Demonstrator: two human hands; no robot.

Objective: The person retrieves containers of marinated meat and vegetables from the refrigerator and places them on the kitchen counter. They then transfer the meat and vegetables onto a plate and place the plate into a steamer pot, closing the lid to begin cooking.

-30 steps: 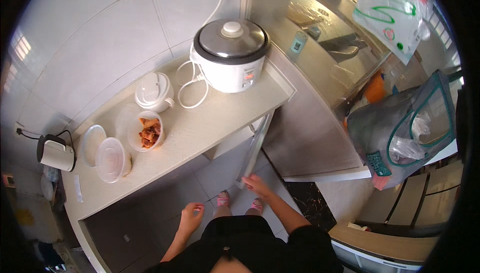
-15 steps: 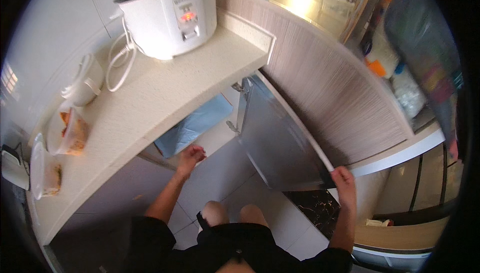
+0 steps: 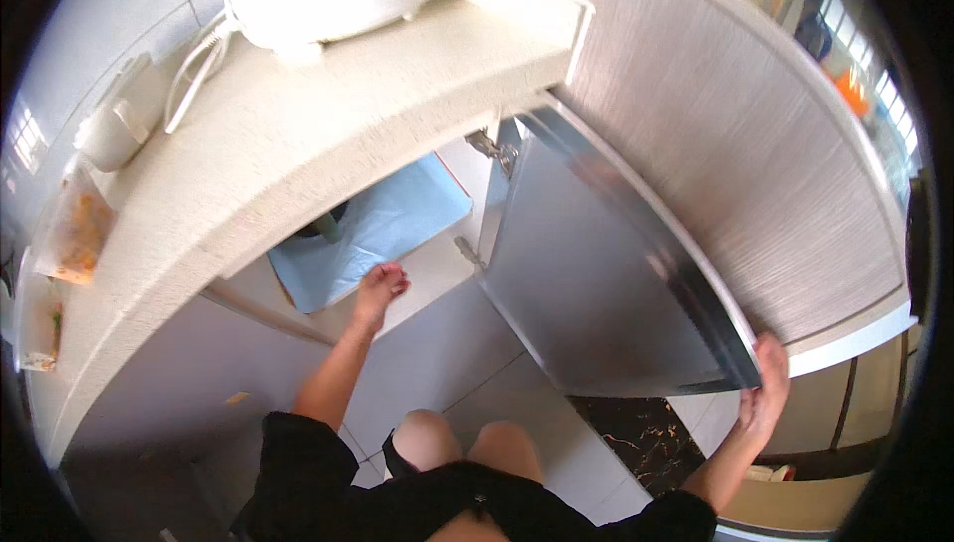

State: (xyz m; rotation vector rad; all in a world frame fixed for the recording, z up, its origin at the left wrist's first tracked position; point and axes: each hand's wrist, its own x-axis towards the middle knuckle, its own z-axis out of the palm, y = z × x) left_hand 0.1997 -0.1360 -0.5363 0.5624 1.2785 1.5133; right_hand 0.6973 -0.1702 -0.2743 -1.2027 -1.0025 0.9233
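- Silver-grey cabinet door (image 3: 596, 264) is swung wide under the counter (image 3: 298, 125), so I'd call the step in hand opening the cupboard and getting at what's inside.
- Right hand (image 3: 765, 383) has hold of the door's outer edge, down at the far corner, fingers wrapped on the rim. How hard it's squeezing, no idea, can't tell from here.
- Left hand (image 3: 382, 289) is loose, fingers partly curled, nothing in it that I can see. It's at the front of the opening, right by the light blue sheet (image 3: 407, 224) on the cupboard floor. Touching the sheet or just over it? Can't say.
- Deeper in, there's a dark item (image 3: 326, 227) at the back of that sheet, half hidden by the counter edge. Too little shows to say what it is.
- My take on the next move: going further in would call for the left hand to stay low, under the counter lip, and open up before closing on anything.
- Door looks clear of the left arm. The metal hinge (image 3: 492, 148) sits well apart from that hand too, so pinching seems unlikely.
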